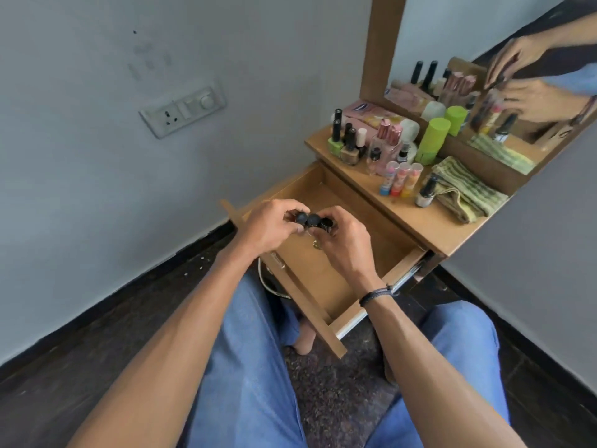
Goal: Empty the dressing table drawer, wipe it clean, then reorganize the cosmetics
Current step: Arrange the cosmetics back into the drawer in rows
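One wooden table (429,227) is seen, with one mirror (452,43) mounted at its back. One drawer (307,273) is pulled out from under the table top, and all places below are given from it. Two hands are held above the drawer's middle, the left hand (268,227) toward its left side and the right hand (342,240) toward its right.

One switch plate (182,108) is fixed to the wall, well to the left of the drawer. Beyond the drawer's back right corner, one striped cloth (465,192) lies folded on the table. One green cylinder (433,140) stands beyond the drawer's back edge. A group of nail polish bottles (349,147) stands beyond the back left corner; they overlap, so their number cannot be told. Three clear-capped tubes (400,179) stand in a row just behind the drawer's back edge, and one small bottle (426,192) stands just beside the cloth.

Three black-capped bottles (313,219) are counted by their caps. They are grasped from both sides by the curled fingers (286,206) of both hands, above the drawer, and their bodies are mostly hidden. One dark band (374,294) is worn on the right wrist.
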